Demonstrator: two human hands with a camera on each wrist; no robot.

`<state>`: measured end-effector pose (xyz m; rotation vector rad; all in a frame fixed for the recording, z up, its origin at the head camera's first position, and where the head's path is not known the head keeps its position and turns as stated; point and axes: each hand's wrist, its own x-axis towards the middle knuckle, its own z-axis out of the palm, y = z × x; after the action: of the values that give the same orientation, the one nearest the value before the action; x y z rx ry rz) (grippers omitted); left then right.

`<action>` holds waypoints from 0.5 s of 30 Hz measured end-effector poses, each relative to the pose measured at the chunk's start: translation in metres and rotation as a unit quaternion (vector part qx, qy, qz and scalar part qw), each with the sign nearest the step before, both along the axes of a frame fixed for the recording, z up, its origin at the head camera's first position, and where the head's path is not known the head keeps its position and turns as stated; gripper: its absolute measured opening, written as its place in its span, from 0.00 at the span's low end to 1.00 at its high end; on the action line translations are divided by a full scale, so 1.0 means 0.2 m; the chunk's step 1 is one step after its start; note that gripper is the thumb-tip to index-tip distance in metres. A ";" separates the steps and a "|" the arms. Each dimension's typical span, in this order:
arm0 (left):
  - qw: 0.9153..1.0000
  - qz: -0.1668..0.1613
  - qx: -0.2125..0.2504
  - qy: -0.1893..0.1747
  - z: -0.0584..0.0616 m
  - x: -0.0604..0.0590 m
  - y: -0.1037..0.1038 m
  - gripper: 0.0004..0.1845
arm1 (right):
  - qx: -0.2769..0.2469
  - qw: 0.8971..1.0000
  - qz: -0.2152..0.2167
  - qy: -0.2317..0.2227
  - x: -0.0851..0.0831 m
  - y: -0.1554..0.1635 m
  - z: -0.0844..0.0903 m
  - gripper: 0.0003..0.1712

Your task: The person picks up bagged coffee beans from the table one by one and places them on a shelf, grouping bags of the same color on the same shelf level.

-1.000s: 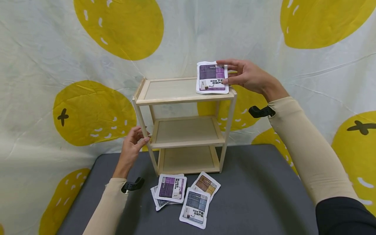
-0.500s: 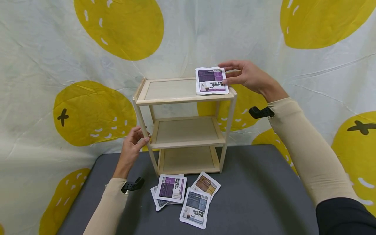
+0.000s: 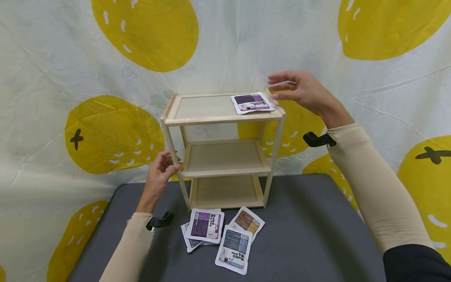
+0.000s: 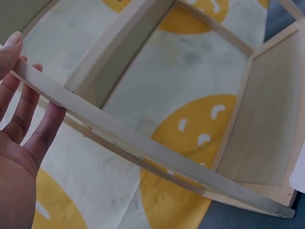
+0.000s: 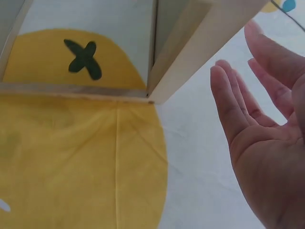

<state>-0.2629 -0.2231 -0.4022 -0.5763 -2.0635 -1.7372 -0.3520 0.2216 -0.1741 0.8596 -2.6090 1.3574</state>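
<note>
A three-tier wooden shelf (image 3: 222,118) stands on a grey table (image 3: 310,235). A purple-and-white packet (image 3: 252,103) lies flat on the right end of its top tier. My right hand (image 3: 296,90) hovers just right of that packet with fingers straight and spread, holding nothing; the right wrist view shows the hand (image 5: 267,143) beside the shelf's corner post (image 5: 200,52). My left hand (image 3: 168,163) grips the shelf's left front post at the height of the middle tier. In the left wrist view its fingers (image 4: 43,136) wrap the post (image 4: 119,138).
Several more packets lie on the table in front of the shelf: a purple one (image 3: 206,226), a blue-grey one (image 3: 234,248), a brown one (image 3: 247,221). The middle and bottom tiers hold nothing. A white cloth with yellow fruit shapes (image 3: 105,133) hangs behind.
My right hand has laid the purple packet down flat on the top tier and let go, drawing back a little to the right. My left hand has stayed on the post.
</note>
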 end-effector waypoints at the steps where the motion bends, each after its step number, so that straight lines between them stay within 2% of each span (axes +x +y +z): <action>1: 1.000 -0.001 0.001 -0.001 0.01 0.01 0.00 0.22 | -0.007 1.000 0.006 0.000 0.01 0.00 0.00 0.33; 6: 1.000 -0.008 0.008 -0.005 0.06 0.06 0.03 0.20 | -0.040 0.999 0.034 0.000 0.08 -0.01 -0.01 0.31; 9: 1.000 -0.009 0.011 -0.007 0.06 0.06 0.03 0.20 | -0.053 0.997 0.052 0.005 0.12 -0.02 -0.01 0.30; 13: 1.000 -0.006 0.014 -0.011 0.06 0.06 0.03 0.21 | -0.066 0.995 0.069 0.011 0.18 -0.04 -0.02 0.29; 15: 1.000 -0.002 0.015 -0.016 0.04 0.03 0.03 0.21 | -0.068 0.995 0.071 0.014 0.21 -0.04 -0.02 0.28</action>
<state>-0.2559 -0.2176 -0.3943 -0.5474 -2.0548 -1.7892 -0.3097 0.2128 -0.1780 1.0531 -2.4410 1.5255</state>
